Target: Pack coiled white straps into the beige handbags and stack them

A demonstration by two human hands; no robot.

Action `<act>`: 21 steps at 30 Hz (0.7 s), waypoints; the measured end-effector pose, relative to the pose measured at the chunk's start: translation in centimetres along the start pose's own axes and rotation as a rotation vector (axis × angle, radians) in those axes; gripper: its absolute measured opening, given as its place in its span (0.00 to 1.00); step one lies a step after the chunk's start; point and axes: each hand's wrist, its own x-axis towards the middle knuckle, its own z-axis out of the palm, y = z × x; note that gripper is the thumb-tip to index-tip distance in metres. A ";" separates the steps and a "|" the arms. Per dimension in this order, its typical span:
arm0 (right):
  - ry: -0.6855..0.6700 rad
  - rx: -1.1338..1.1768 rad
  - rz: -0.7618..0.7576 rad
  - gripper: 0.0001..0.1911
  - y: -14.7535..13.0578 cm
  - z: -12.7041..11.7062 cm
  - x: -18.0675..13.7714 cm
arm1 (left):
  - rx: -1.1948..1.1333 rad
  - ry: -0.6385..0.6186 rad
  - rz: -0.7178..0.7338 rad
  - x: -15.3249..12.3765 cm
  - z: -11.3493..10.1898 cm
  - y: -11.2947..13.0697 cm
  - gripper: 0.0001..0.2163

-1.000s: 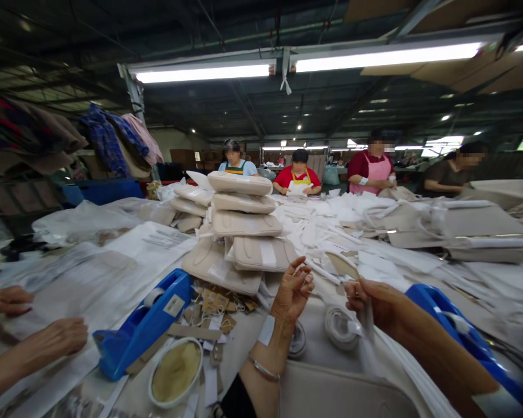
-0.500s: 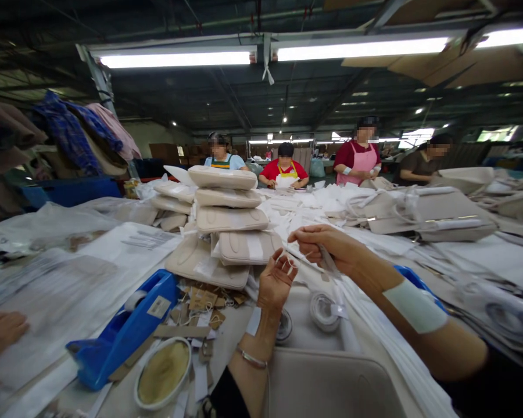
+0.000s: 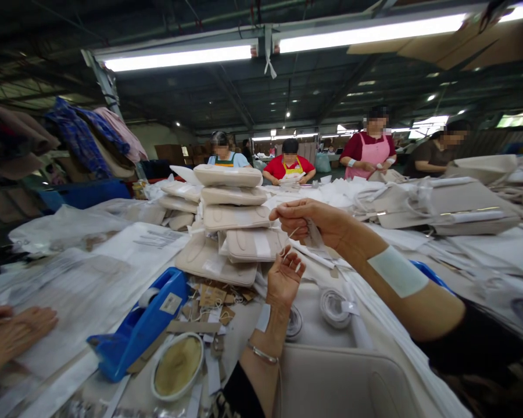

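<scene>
Cord handling above the bench [image 3: 237, 341]. Over the last second the right hand [image 3: 303, 222] has risen and crossed leftward, from beside the left hand [image 3: 286, 277] to above it. Its thumb and forefinger are pressed together, and its curled fingers clasp a beige strip [image 3: 315, 234]. A thin pale cord [image 3: 293, 233] now shows between the hands; the left fingers are loosely curled, and whether they pinch it cannot be told. The work thus appears centred on the cord, in the air. A beige bag [image 3: 344, 377] lies at the bench's near edge, touched by neither hand's fingers.
</scene>
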 end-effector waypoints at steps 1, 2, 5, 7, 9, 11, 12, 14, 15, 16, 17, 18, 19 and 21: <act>-0.004 -0.001 0.001 0.11 0.0 0.1 0.1 | 0.001 0.006 0.000 0.0 0.0 0.0 0.13; -0.005 -0.003 0.004 0.11 -0.1 0.2 0.2 | 0.001 0.010 0.000 0.0 0.0 0.0 0.13; -0.005 -0.005 0.010 0.10 -0.3 0.4 0.3 | -0.007 0.009 -0.003 0.0 0.0 0.0 0.13; 0.002 -0.009 0.009 0.10 -0.5 0.5 0.3 | -0.014 0.006 -0.010 0.0 0.0 0.0 0.13; 0.017 -0.022 0.011 0.11 -0.6 0.5 0.2 | -0.015 0.008 -0.011 0.0 0.0 0.1 0.13; 0.035 -0.068 0.008 0.11 -0.3 0.0 0.0 | 0.020 0.008 0.004 0.0 0.1 0.1 0.13; 0.050 -0.112 0.000 0.12 -0.1 -0.5 -0.2 | 0.066 0.003 0.024 0.0 0.1 0.0 0.12; 0.136 -0.288 -0.021 0.15 0.8 -2.0 -0.5 | 0.305 -0.018 0.106 -0.1 0.2 -0.2 0.13; 0.224 -0.427 -0.028 0.16 1.3 -3.0 -0.7 | 0.464 -0.027 0.154 -0.1 0.3 -0.4 0.13; 0.331 -0.574 -0.027 0.17 1.9 -4.1 -0.9 | 0.622 -0.034 0.198 -0.1 0.3 -0.7 0.13; 0.449 -0.711 -0.023 0.18 2.5 -5.2 -1.1 | 0.764 -0.035 0.229 -0.1 0.3 -1.0 0.13; 0.564 -0.829 -0.021 0.17 3.2 -6.4 -1.3 | 0.880 -0.033 0.246 -0.2 0.3 -1.4 0.11; 0.667 -0.918 -0.021 0.16 3.9 -7.6 -1.6 | 0.967 -0.030 0.253 -0.2 0.3 -1.8 0.08; 0.806 -1.020 -0.024 0.14 5.5 -9.6 -2.1 | 1.132 -0.030 0.264 -0.4 0.0 -2.6 0.03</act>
